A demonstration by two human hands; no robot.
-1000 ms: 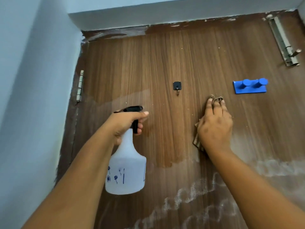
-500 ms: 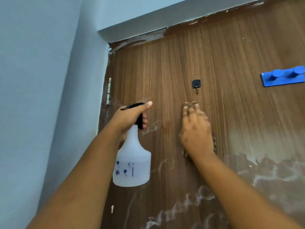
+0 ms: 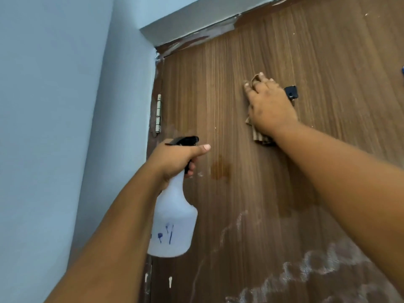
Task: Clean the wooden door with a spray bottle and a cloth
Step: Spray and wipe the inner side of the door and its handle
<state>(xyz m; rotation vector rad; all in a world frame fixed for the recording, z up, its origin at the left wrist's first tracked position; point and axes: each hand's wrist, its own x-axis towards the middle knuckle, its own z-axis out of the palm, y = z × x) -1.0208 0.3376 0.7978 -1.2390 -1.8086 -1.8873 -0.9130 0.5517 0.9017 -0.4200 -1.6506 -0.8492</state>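
Note:
The brown wooden door [image 3: 328,51] fills the right of the view, with white dusty streaks low down and a darker wet patch near its left side. My left hand [image 3: 177,158] grips the neck of a white spray bottle [image 3: 172,226] with a black trigger head, held just in front of the door's left edge. My right hand [image 3: 271,106] presses a beige cloth [image 3: 259,136] flat against the upper door, fingers straight; the cloth shows above the fingertips and below the palm.
A small black hook [image 3: 291,92] sits on the door just right of my right hand. A metal hinge [image 3: 158,113] is on the door's left edge. A pale blue wall [image 3: 54,106] stands to the left, the door frame [image 3: 185,25] above.
My right hand has slid the cloth up the door, now level with the black hook. The view has shifted left, so the blue hook rack is almost out of frame. The bottle stays held.

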